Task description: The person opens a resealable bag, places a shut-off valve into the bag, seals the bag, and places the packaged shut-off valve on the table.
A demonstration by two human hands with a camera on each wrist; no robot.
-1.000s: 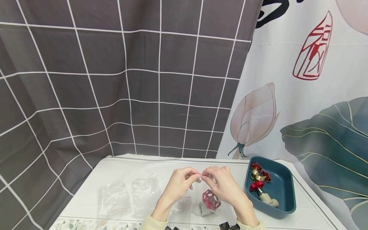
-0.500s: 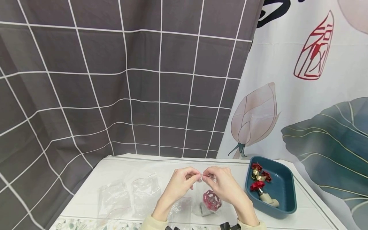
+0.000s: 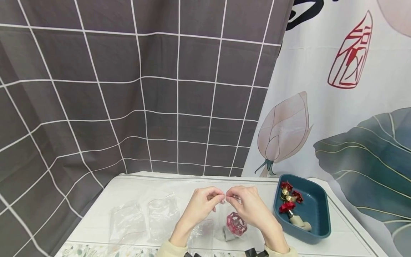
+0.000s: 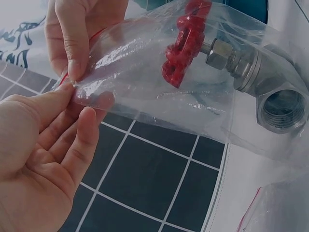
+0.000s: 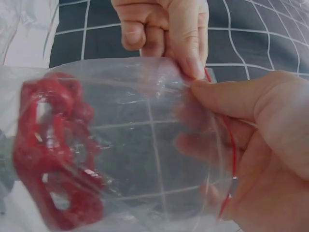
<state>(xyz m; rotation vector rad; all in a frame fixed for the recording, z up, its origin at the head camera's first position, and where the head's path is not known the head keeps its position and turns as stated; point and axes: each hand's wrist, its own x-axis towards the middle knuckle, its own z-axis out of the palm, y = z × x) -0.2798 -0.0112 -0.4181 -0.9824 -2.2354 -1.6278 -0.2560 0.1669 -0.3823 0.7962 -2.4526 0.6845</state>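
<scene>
My left hand (image 4: 53, 150) and right hand (image 5: 260, 130) meet at the red-lined top of a clear zip bag (image 5: 159, 125), each pinching that edge between thumb and fingers. Inside the bag is a metal valve (image 4: 241, 67) with a red handwheel (image 5: 58, 150); its threaded opening faces out in the left wrist view. From the head, the handwheel (image 3: 236, 223) shows below my right hand (image 3: 248, 205), and the left hand (image 3: 202, 207) is just left of it, fingertips almost touching. The bag hangs down from my fingers toward the white table.
Several flat clear bags (image 3: 163, 217) lie on the white table (image 3: 141, 185) to the left and in front. A blue bin (image 3: 316, 210) at the right holds several red-handled valves (image 3: 287, 207). A dark gridded curtain (image 3: 160, 107) hangs behind the table.
Both hands keep pinching the bag's top edge in nearly the same place, with only slight shifts of the fingertips. The valve in the bag stays below them.
</scene>
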